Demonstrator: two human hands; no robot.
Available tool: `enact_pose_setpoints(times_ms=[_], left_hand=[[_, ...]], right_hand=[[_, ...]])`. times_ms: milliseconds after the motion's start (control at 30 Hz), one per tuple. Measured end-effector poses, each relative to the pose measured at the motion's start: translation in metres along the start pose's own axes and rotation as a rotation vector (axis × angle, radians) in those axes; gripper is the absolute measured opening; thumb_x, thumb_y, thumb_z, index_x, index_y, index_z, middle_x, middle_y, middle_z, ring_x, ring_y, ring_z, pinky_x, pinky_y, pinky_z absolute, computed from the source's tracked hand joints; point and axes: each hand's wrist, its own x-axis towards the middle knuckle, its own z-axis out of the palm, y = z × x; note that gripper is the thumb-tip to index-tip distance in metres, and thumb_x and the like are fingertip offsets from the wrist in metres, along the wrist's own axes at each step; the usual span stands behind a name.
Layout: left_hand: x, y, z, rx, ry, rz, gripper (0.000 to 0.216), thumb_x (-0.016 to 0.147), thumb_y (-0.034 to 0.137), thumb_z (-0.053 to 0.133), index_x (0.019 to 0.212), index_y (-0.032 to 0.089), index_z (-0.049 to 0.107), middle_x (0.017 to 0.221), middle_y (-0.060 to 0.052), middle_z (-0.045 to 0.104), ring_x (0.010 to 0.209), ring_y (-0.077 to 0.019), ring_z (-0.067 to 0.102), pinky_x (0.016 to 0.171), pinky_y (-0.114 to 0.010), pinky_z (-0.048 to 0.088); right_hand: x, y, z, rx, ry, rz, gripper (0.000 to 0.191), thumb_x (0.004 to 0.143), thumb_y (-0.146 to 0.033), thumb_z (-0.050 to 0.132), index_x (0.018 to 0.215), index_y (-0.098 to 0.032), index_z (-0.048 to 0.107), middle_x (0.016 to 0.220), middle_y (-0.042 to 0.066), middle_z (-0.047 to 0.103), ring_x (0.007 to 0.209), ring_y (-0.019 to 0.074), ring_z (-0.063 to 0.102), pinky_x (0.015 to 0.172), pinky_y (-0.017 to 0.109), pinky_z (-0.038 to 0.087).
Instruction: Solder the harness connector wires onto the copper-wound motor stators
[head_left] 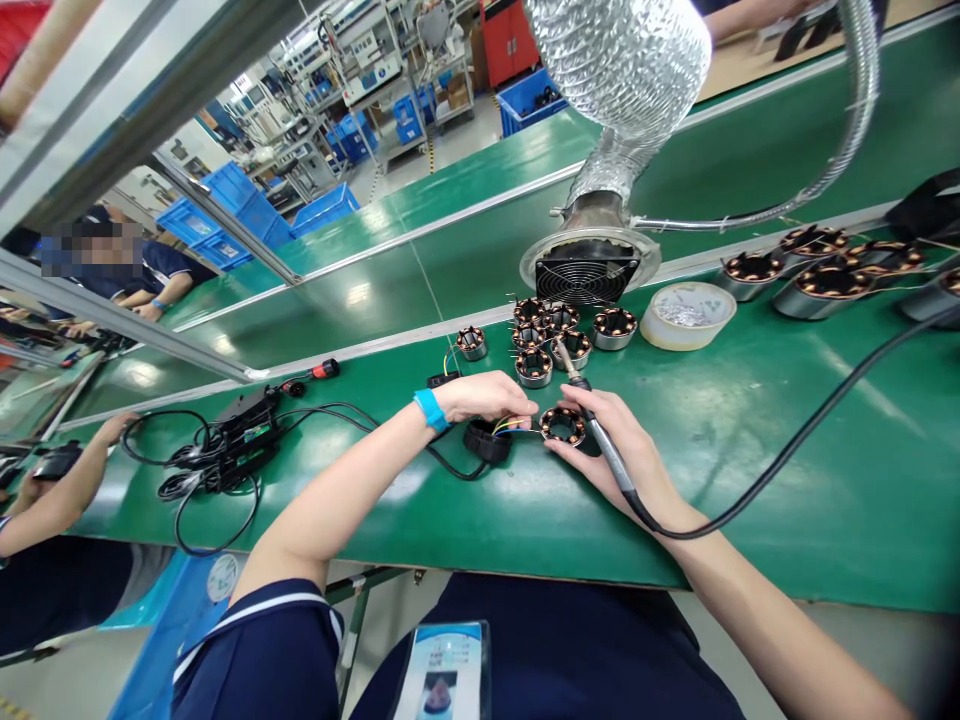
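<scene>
My left hand, with a blue wristband, pinches thin coloured wires that run from a black round housing on the green bench. Those wires reach toward a copper-wound motor stator. My right hand has its thumb and fingers around the stator's right side. A soldering iron lies across the same hand, held along the fingers, its tip pointing up and away. Its black cable passes over my right wrist. Whether the wire ends touch the stator is too small to tell.
Several more stators stand behind my hands, beside a white tape roll with small bits inside. A fume extraction fan on a foil duct hangs behind them. Tangled black cables lie left, near a co-worker's arm.
</scene>
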Motion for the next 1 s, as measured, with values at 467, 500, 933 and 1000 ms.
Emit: enact_pose_setpoints(times_ms=[467, 500, 933, 1000], left_hand=[[0.0, -0.002, 0.011, -0.027, 0.014, -0.05, 0.058, 0.067, 0.07, 0.08, 0.069, 0.013, 0.075, 0.051, 0.002, 0.047, 0.046, -0.0058, 0.027, 0.048, -0.027, 0.012], [0.001, -0.001, 0.013, -0.008, 0.02, -0.051, 0.054, 0.066, 0.066, 0.081, 0.068, 0.013, 0.075, 0.053, 0.001, 0.051, 0.047, -0.0059, 0.03, 0.047, -0.027, 0.014], [-0.005, -0.009, 0.01, -0.258, -0.013, -0.134, 0.056, 0.045, 0.053, 0.097, 0.058, 0.013, 0.06, 0.055, 0.004, 0.049, 0.048, -0.004, 0.033, 0.048, -0.022, 0.016], [-0.006, -0.007, 0.01, -0.27, -0.01, -0.167, 0.057, 0.043, 0.053, 0.097, 0.056, 0.014, 0.058, 0.054, 0.003, 0.05, 0.047, -0.0039, 0.033, 0.047, -0.022, 0.015]], right_hand=[[0.0, 0.0, 0.0, 0.005, -0.011, 0.005, 0.062, 0.091, -0.028, 0.075, 0.147, -0.03, 0.048, 0.125, 0.01, 0.06, 0.113, 0.0257, 0.065, 0.096, 0.041, 0.058], [0.0, 0.0, 0.0, 0.003, -0.009, 0.005, 0.062, 0.091, -0.029, 0.074, 0.147, -0.03, 0.048, 0.124, 0.01, 0.06, 0.112, 0.026, 0.066, 0.096, 0.041, 0.058], [0.0, 0.001, -0.001, -0.015, -0.025, 0.001, 0.061, 0.091, -0.029, 0.074, 0.147, -0.029, 0.048, 0.129, 0.011, 0.059, 0.116, 0.0268, 0.065, 0.095, 0.041, 0.059], [0.0, 0.001, -0.001, -0.012, -0.024, -0.005, 0.061, 0.092, -0.028, 0.074, 0.147, -0.029, 0.048, 0.128, 0.011, 0.06, 0.114, 0.0264, 0.065, 0.096, 0.041, 0.058]])
